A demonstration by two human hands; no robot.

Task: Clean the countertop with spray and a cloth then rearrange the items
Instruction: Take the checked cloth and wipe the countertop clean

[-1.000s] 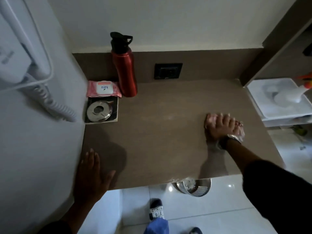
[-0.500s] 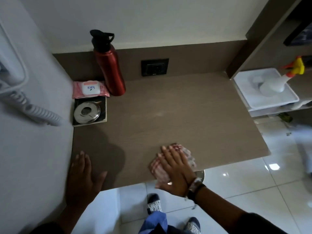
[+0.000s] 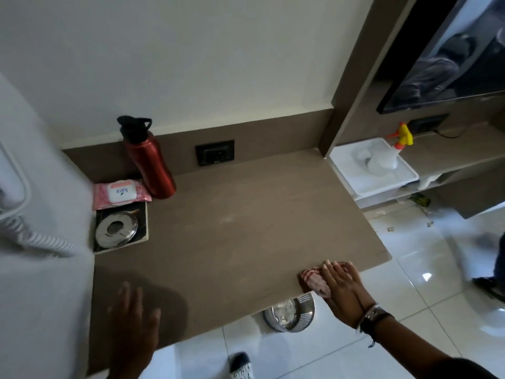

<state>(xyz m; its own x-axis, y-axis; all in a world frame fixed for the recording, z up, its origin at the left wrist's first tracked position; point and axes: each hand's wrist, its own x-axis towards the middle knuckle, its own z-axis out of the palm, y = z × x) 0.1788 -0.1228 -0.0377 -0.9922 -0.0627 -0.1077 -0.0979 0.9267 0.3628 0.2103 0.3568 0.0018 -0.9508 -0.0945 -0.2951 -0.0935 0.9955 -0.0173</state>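
Cloth (image 3: 314, 280) lies at the lower right of the frame, on the bench's (image 3: 246, 228) front edge. The right hand (image 3: 341, 291) lies flat on it, fingers straight, pressing it down, likely to wipe. The left hand (image 3: 134, 321) rests open and flat at the lower left, holding nothing, maybe for balance. A bottle (image 3: 149, 160), wipes (image 3: 120, 194) and a tin (image 3: 116, 229) sit at the left, out of the way.

bottle (image 3: 149, 160) back-left on countertop (image 3: 232, 228) | wipes pack (image 3: 120, 193) left of it
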